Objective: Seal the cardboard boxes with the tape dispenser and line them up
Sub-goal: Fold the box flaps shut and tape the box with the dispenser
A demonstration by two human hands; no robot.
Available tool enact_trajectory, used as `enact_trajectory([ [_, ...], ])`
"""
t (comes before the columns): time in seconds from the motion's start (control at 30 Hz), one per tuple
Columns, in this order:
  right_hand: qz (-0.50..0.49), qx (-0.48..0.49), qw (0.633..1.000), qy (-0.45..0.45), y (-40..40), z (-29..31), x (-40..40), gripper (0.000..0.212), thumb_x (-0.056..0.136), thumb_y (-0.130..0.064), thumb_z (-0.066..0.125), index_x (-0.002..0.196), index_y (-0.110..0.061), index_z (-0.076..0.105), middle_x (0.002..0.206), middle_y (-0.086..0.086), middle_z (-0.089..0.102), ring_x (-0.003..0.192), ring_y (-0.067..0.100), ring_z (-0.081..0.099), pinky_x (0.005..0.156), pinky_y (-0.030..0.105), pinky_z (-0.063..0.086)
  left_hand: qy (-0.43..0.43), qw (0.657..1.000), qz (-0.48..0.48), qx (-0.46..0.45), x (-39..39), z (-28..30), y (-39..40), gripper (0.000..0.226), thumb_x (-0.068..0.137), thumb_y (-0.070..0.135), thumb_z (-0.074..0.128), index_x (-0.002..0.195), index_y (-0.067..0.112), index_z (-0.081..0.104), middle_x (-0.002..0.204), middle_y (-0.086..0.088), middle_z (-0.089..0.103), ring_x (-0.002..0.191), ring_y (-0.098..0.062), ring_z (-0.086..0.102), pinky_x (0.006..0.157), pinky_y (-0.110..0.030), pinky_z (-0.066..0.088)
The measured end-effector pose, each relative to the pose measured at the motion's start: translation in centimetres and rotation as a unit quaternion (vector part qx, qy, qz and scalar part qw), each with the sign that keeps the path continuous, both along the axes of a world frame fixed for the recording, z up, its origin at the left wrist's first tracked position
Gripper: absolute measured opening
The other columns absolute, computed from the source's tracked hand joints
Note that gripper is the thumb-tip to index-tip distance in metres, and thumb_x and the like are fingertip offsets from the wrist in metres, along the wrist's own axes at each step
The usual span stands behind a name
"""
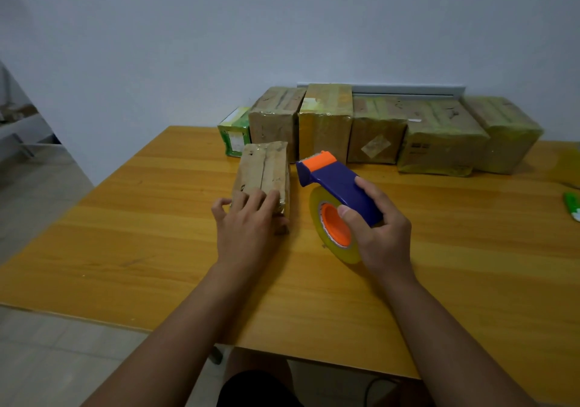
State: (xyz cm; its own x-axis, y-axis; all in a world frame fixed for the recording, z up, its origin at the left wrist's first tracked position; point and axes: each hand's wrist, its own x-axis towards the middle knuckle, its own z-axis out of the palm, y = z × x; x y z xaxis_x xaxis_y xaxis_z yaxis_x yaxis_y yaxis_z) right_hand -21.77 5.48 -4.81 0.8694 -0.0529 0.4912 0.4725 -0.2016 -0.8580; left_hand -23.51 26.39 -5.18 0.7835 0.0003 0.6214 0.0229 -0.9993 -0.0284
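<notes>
**Small box steadied, dispenser poised beside it**

The small box (263, 176) lies on the table (125, 234), just in front of the row of taped boxes (376, 127). The left hand (248, 224) rests on its near end, fingers straight and spread. The right hand (376, 227) grips the tape dispenser (335, 193) just right of the box. The box looks light and stiff, with slick tape; best pinned from above.

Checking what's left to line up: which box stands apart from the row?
The small box under the left hand, in front of the row, beside the tape dispenser.
</notes>
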Motion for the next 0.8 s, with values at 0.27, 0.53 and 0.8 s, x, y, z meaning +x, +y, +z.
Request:
enact_trajectory([
  [0.27, 0.01, 0.005, 1.0, 0.006, -0.1, -0.1, 0.0, 0.057, 0.074, -0.057, 0.063, 0.128, -0.042, 0.051, 0.121, -0.026, 0.052, 0.106, 0.002, 0.057, 0.076, 0.021, 0.055, -0.027, 0.997, -0.068, 0.029, 0.5, 0.5, 1.7, 0.033, 0.087, 0.035, 0.069, 0.116, 0.018, 0.065, 0.094, -0.001, 0.063, 0.091, -0.025, 0.061, 0.085, -0.039, 0.028],
  [0.53, 0.015, 0.01, 1.0, 0.006, -0.2, 0.0, -0.2, 0.051, 0.075, -0.056, 0.063, 0.124, -0.05, 0.049, 0.12, -0.03, 0.051, 0.106, 0.001, 0.057, 0.077, 0.024, 0.056, 0.044, 0.997, -0.064, 0.025, 0.3, 1.6, 1.8, 0.049, 0.085, 0.056, 0.056, 0.122, 0.024, 0.061, 0.102, 0.004, 0.063, 0.1, -0.02, 0.058, 0.09, -0.04, 0.025],
  [0.8, 0.019, 0.012, 1.0, 0.004, -0.3, 0.0, -0.3, 0.051, 0.075, -0.056, 0.064, 0.124, -0.05, 0.049, 0.122, -0.028, 0.052, 0.107, 0.001, 0.057, 0.077, 0.021, 0.055, 0.009, 0.997, -0.072, -0.004, 1.0, 1.7, 1.4, 0.028, 0.091, 0.042, 0.056, 0.1, 0.02, 0.07, 0.088, 0.001, 0.064, 0.086, -0.024, 0.061, 0.086, -0.038, 0.027],
])
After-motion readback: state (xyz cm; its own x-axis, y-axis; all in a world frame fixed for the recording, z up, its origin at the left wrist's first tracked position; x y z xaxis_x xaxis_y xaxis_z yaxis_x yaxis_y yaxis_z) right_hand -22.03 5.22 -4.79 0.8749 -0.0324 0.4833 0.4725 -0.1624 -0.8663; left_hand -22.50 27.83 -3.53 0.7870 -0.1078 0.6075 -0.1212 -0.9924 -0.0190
